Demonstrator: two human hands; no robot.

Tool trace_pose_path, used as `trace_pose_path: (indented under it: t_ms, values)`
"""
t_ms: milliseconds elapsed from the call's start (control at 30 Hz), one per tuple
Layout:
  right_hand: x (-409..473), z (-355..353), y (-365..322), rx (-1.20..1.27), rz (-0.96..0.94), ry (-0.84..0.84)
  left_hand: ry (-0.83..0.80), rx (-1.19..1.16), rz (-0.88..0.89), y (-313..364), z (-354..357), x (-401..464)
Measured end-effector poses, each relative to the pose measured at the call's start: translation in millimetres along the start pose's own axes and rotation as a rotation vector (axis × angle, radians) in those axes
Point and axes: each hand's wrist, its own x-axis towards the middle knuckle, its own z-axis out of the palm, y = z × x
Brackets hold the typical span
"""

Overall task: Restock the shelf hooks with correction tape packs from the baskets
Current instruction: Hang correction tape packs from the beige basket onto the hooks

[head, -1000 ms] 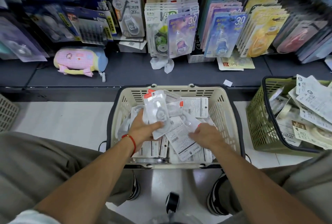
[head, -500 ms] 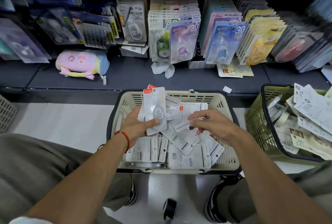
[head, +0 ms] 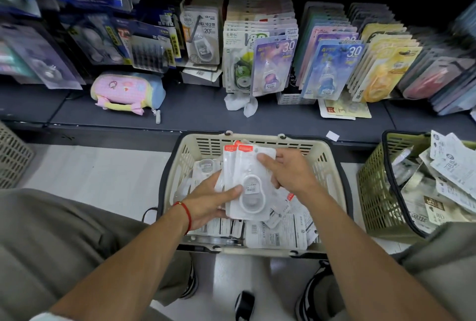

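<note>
Over the beige basket (head: 332, 166) I hold a small stack of white correction tape packs (head: 248, 181) with red top labels. My left hand (head: 213, 202) grips the stack from the left, thumb across the front pack. My right hand (head: 288, 170) pinches the stack's right edge near the top. Several more packs (head: 275, 233) lie loose in the basket below. On the shelf hooks (head: 260, 37) behind the basket hang rows of coloured correction tape packs.
A green basket (head: 373, 191) full of packs stands at the right. A pink and blue pouch (head: 126, 91) and crumpled white paper (head: 239, 104) lie on the dark shelf (head: 195, 112). Another basket's corner (head: 13, 155) shows at the left. My knees flank the beige basket.
My right hand lifted a pack out of the basket and brought it against the stack in my left hand. The stack has risen slightly.
</note>
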Motion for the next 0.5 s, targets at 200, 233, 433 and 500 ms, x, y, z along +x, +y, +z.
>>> trace_pose_path:
  t_ms: [200,233,433,500]
  values:
    - [34,36,19,-0.232,-0.037,0.252,0.296,-0.059,0.085,3,-29,-20]
    - [39,37,27,-0.376,-0.034,0.231,0.340,-0.065,0.100,4,-36,-23]
    - [53,43,43,-0.637,-0.080,0.224,0.421,-0.061,0.146,7,-46,-34]
    - [54,43,43,-0.609,-0.091,0.190,0.444,-0.059,0.155,10,-43,-34]
